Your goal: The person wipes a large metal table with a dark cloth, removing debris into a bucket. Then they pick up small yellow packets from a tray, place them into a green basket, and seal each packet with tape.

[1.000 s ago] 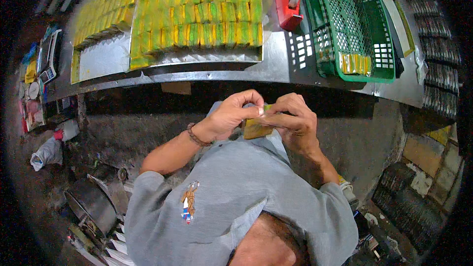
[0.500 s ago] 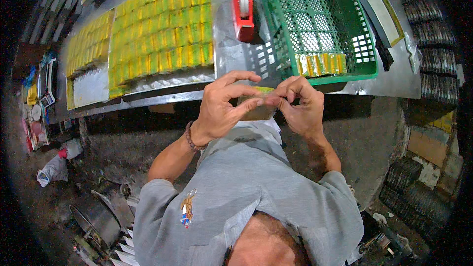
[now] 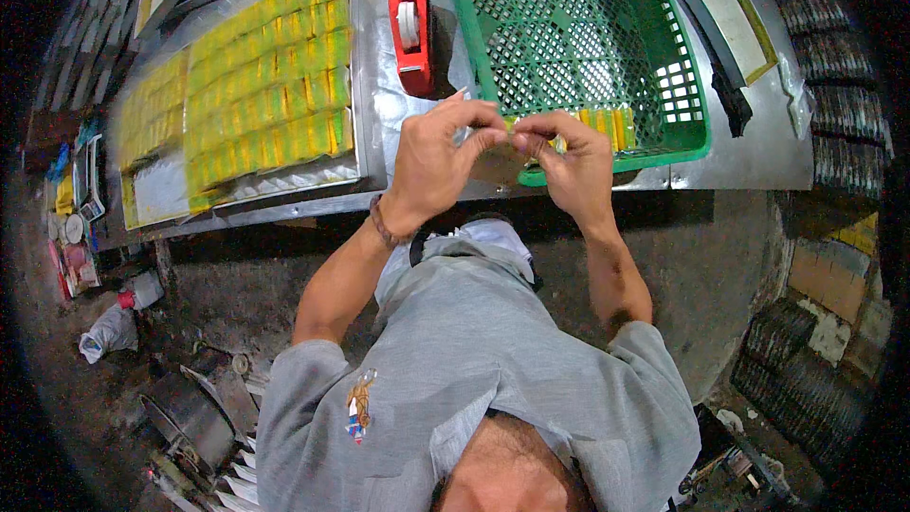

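Both hands are up together over the near edge of the metal table (image 3: 758, 156). The left hand (image 3: 438, 163) and the right hand (image 3: 567, 156) meet fingertip to fingertip, each pinched shut on a small yellow packet (image 3: 559, 143) held between them, mostly hidden by the fingers. It sits right above the front rim of the green plastic basket (image 3: 578, 28), where more yellow packets (image 3: 607, 121) line the front wall. A red tape dispenser (image 3: 411, 36) stands just left of the basket, and rows of yellow-green packets (image 3: 265, 85) cover the table's left side.
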A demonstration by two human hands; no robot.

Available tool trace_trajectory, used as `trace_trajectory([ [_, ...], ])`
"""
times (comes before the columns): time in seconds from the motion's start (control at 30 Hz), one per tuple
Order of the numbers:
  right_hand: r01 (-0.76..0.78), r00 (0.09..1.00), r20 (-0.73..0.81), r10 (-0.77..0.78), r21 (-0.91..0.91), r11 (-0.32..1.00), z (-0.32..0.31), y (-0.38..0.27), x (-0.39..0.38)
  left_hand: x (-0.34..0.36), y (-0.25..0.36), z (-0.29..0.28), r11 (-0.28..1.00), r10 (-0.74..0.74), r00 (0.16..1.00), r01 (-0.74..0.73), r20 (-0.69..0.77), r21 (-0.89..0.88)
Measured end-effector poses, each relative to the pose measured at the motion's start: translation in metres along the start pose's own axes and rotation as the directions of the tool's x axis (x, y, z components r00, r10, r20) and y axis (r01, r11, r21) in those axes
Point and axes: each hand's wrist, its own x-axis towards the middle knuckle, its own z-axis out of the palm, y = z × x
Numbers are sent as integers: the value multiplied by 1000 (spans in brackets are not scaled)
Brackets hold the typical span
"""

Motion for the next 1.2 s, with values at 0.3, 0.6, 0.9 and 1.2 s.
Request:
trace_trajectory([
  [0.3,325,938,-17,-346,-307,895,-9,31,17,26,-15,22,879,-286,958,259,-8,-401],
  [0.6,286,953,-14,-302,-289,914,-14,36,-5,-17,-28,21,947,242,970,-228,-37,227],
  [0.9,-408,910,239,338,374,833,14,31,-11,-45,-47,23,909,-123,983,57,-133,-414],
  [1.2,-583,800,361,479,285,761,112,-24,14,-87,-82,-73,375,-463,859,415,221,-829],
])
